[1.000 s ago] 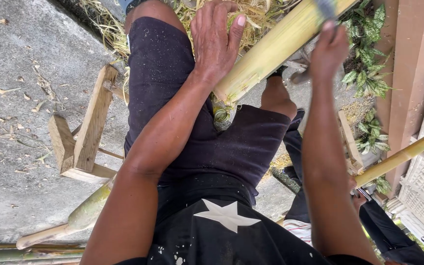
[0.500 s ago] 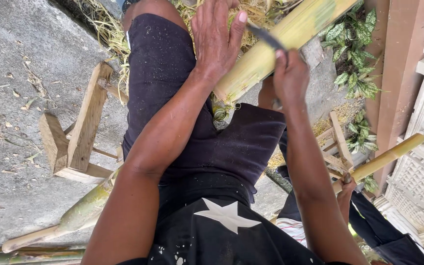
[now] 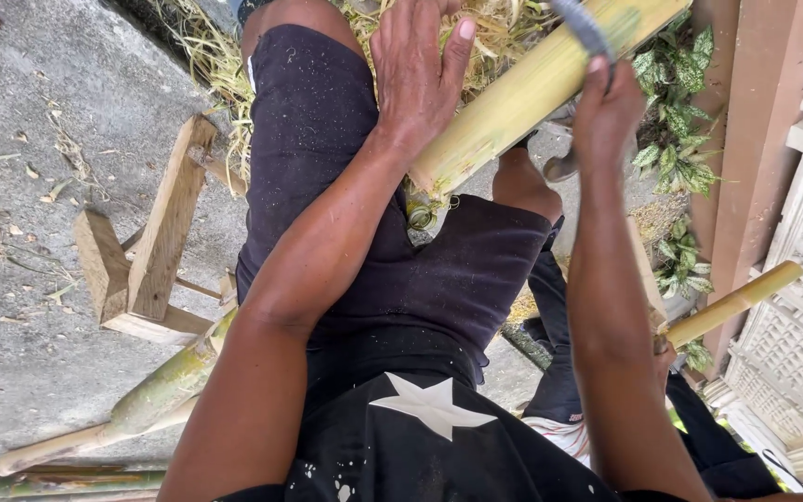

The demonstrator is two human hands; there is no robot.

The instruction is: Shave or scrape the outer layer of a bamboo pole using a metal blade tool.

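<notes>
A thick yellow-green bamboo pole (image 3: 532, 93) runs from my lap up to the top right. My left hand (image 3: 415, 70) lies flat on its lower end and presses it against my thigh. My right hand (image 3: 606, 107) is closed around the handle of a dark curved blade (image 3: 580, 26), whose edge rests on the pole near the top of the view. I sit in dark shorts (image 3: 327, 139) and a black shirt with a white star.
A small wooden frame (image 3: 141, 260) stands on the concrete at left. A green bamboo piece (image 3: 155, 395) lies below it. Dry shavings (image 3: 206, 56) pile beyond my knees. Another bamboo pole (image 3: 736, 302), leafy plants (image 3: 676, 121) and a carved wall are at right.
My right hand with the blade has slid down the pole toward me and then back up toward its far end. The left hand has stayed pressed on the pole.
</notes>
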